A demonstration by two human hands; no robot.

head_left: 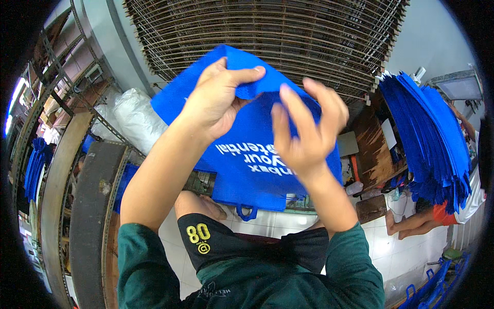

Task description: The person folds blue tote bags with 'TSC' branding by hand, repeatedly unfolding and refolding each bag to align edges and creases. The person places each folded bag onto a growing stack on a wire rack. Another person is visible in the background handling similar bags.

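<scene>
A blue fabric bag (231,129) with white lettering, its print upside down, hangs in front of me. My left hand (218,95) pinches its upper edge, thumb on top of the folded cloth. To the right, my right hand (309,123) is raised over the bag with its fingers spread and slightly blurred; nothing shows between them. Whether its fingertips touch the cloth, I cannot tell. Below, near my knees, lies more blue cloth (247,198) with a small loop handle (246,212).
A wire rack (267,36) stands straight ahead. Thick layers of blue fabric (427,139) hang at right, beside another person's legs (417,224). Metal shelving (95,185) and a white plastic sack (136,118) are at left. Blue bags (429,288) lie at lower right.
</scene>
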